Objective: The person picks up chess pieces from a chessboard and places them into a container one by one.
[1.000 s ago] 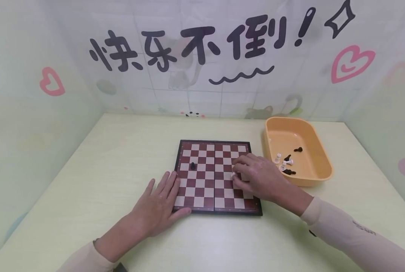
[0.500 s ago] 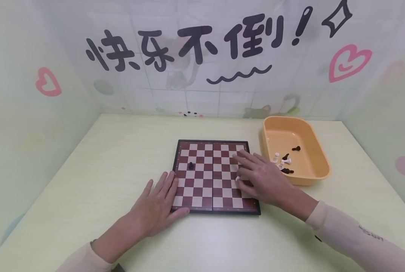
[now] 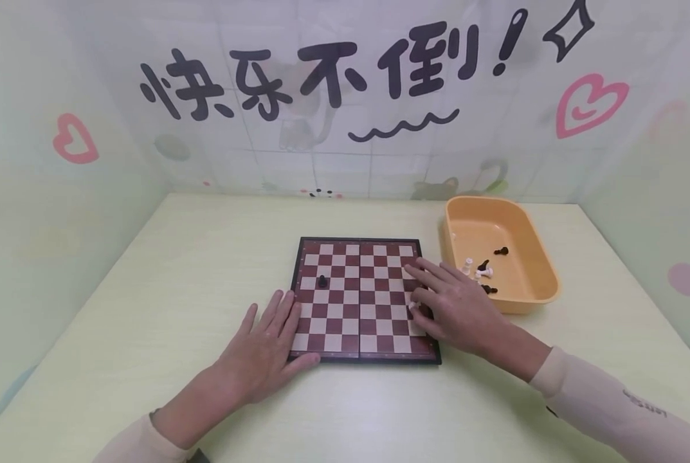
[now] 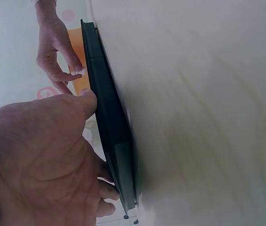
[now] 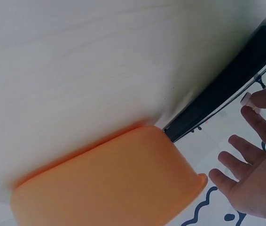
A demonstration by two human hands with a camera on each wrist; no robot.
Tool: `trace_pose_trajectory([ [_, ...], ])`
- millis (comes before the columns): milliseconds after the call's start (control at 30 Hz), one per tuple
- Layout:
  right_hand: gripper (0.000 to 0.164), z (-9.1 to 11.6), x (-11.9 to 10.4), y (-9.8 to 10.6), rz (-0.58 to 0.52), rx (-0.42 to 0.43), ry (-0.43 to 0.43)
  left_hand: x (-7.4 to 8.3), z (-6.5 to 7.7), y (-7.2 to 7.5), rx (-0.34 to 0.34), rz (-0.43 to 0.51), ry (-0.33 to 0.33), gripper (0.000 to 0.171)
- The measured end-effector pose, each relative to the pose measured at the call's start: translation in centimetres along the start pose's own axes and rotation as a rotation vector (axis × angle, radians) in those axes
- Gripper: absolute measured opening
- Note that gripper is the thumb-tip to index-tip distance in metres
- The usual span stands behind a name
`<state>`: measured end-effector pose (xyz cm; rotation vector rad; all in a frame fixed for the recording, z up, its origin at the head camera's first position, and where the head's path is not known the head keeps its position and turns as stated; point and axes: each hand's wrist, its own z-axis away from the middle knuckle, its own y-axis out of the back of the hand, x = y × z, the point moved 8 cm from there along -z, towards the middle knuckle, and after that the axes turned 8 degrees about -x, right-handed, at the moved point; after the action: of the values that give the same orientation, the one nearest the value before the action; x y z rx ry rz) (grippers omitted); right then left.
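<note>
A folding chessboard (image 3: 359,299) lies flat with brown and white squares. On its left half stands a black chess pawn (image 3: 322,281). My left hand (image 3: 260,354) rests with straight fingers against the board's left edge, its thumb on the near left corner. Over the right side of the board, my right hand (image 3: 460,308) pinches a small white chess piece (image 5: 249,100) between thumb and forefinger, the other fingers spread. The left wrist view shows that white piece (image 4: 78,72) just above the board; its kind is mostly hidden.
An orange plastic bin (image 3: 530,257) stands at the back right, close to the board. Several black and white chess pieces lie in it, among them a black one (image 3: 501,251). A printed wall sheet (image 3: 402,167) rises behind the table.
My right hand has shifted a little to the right across the board with the white chess piece, its fingers spreading more. The left hand stays on the board's edge.
</note>
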<state>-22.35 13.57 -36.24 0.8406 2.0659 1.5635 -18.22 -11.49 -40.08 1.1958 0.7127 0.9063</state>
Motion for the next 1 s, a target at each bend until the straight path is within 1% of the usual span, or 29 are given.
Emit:
trace_pose_trajectory([
  [167,0.009,0.8,0.4,0.2,0.025,0.017,0.001,0.0,-0.1,0.0,0.021,-0.002,-0.008,0.09],
  [267,0.009,1.5,0.9,0.4,0.032,0.035,0.009,0.0,0.0,0.1,0.013,-0.003,-0.006,0.09],
  [433,0.009,2.5,1.9,0.9,0.024,0.088,0.005,0.1,0.1,0.2,0.003,0.001,-0.004,0.089],
  [667,0.013,3.5,2.9,1.9,0.023,0.153,0.023,0.0,0.0,0.1,-0.019,-0.001,0.009,0.09],
  [867,0.012,4.1,4.1,3.2,0.003,0.192,0.0,-0.1,-0.2,0.0,-0.026,-0.007,0.014,0.09],
  [1000,0.01,4.5,5.2,3.9,-0.045,0.224,-0.032,-0.1,-0.2,-0.1,-0.016,-0.005,0.01,0.092],
])
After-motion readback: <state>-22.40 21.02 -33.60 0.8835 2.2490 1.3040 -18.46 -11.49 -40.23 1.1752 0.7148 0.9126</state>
